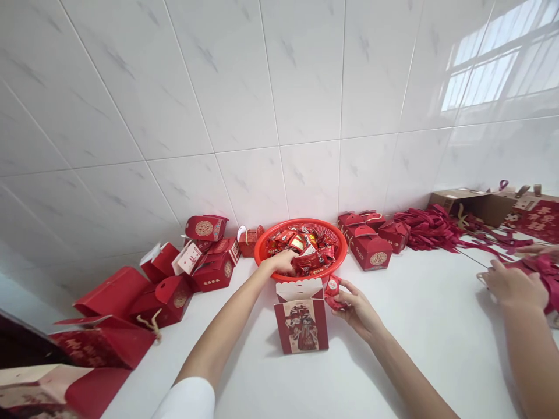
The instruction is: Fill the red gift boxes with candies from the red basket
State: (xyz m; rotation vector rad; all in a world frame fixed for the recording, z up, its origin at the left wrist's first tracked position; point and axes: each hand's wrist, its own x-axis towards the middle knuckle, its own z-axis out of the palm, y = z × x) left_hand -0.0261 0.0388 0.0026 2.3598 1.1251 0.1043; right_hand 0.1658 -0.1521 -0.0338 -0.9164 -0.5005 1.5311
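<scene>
A red plastic basket (262,263) filled with red-wrapped candies (311,259) stands against the tiled wall. My left hand (283,262) reaches into it from the left, its fingertips hidden among the wrappers. In front of the basket an open-topped red box (303,327) with a printed figure stands upright, its scalloped flap raised. My right hand (354,307) is just right of this box, fingers closed on red-wrapped candies (333,290) beside its upper edge.
Red gift boxes (213,270) crowd the left side, and more boxes (369,247) stand right of the basket. A dark red ribbon pile (430,227) and cardboard box (474,203) lie farther right. Another person's hands (517,285) hold red material at the right edge.
</scene>
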